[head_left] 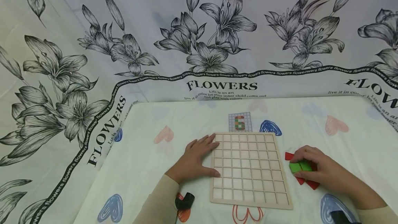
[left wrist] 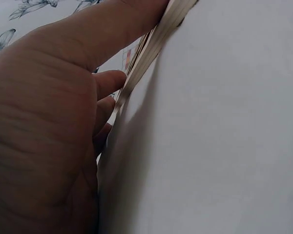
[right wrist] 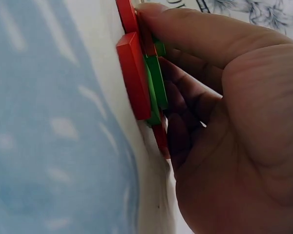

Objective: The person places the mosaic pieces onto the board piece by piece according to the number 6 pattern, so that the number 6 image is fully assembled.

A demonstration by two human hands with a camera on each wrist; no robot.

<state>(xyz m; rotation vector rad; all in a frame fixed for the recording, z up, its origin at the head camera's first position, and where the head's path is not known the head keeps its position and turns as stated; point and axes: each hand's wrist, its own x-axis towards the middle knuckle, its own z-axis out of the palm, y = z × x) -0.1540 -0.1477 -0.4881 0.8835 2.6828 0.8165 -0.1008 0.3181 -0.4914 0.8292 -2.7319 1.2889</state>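
A square wooden board [head_left: 247,168] divided into a grid of shallow cells lies flat on the table cloth. My left hand [head_left: 193,160] rests along its left edge with the thumb and fingers spread apart. The left wrist view shows the thumb and fingertips touching the board's side [left wrist: 145,61]. Right of the board, my right hand [head_left: 326,172] curls its thumb and fingers round some green tiles [head_left: 296,167]. Beneath and around these lie several red tiles [head_left: 312,184]. In the right wrist view, a red tile [right wrist: 136,80] stands out near the green ones; the fingers hide part of the pile.
A small gridded card [head_left: 239,122] with a green and orange figure lies just beyond the board. The white cloth [head_left: 149,168] bears printed hearts. Behind it hangs or lies a flower-printed sheet [head_left: 174,65]. Black straps [head_left: 185,201] sit on the wrists.
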